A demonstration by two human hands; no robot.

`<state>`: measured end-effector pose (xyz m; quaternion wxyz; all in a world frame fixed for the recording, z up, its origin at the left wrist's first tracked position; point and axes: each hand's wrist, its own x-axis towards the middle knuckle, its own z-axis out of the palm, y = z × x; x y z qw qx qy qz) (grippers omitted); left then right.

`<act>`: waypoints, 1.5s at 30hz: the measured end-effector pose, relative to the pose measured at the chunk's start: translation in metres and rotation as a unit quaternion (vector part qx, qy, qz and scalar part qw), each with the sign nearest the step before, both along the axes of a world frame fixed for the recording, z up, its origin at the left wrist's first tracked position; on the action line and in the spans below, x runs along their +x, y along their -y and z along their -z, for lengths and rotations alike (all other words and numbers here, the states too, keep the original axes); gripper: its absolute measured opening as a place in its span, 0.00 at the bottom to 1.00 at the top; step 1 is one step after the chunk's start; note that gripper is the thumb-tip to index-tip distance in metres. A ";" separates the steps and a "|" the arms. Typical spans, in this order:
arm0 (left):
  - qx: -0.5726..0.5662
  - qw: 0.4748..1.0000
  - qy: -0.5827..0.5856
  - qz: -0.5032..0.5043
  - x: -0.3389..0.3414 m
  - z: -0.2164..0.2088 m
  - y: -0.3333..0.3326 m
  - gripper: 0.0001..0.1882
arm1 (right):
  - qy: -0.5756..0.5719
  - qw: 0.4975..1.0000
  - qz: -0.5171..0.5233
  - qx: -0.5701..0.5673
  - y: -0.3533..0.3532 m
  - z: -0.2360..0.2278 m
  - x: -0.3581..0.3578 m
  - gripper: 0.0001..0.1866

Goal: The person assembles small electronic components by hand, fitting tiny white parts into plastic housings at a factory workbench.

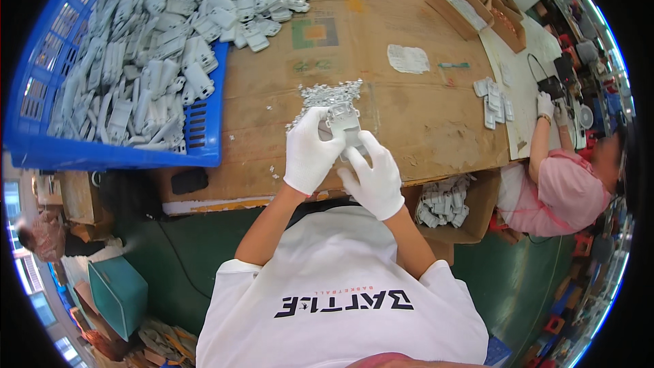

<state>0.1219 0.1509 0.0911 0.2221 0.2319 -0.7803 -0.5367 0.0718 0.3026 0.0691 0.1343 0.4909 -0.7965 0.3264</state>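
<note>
Watching the worktop (419, 116), I see, right of the blue crate (116, 157), the left hand (310, 151) gripping a pale casing (345, 121) and the right hand (379, 180) touching it, grip unclear, the casing probably light, stiff and slick, best held by its side edges.

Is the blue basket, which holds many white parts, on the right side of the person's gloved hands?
No, the blue basket stands left of both the left hand and the right hand.
</note>
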 end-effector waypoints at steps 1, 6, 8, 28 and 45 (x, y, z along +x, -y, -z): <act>0.003 1.000 -0.002 0.016 -0.005 0.002 -0.002 0.12 | -0.040 0.999 0.030 -0.021 -0.002 0.018 -0.004 0.22; 0.176 0.973 0.042 0.144 -0.041 0.016 0.006 0.19 | -0.074 0.996 0.038 0.010 -0.011 0.025 -0.046 0.18; -0.045 0.992 0.061 0.104 -0.069 0.032 0.046 0.22 | -0.118 0.990 0.078 0.027 -0.027 0.027 -0.091 0.17; -0.417 0.865 0.268 -0.078 -0.054 0.075 0.153 0.07 | 0.162 0.983 0.080 0.039 0.057 0.072 -0.127 0.09; -0.162 0.964 0.164 -0.135 -0.016 0.082 0.159 0.24 | 0.018 0.963 0.148 0.223 0.072 0.052 -0.128 0.05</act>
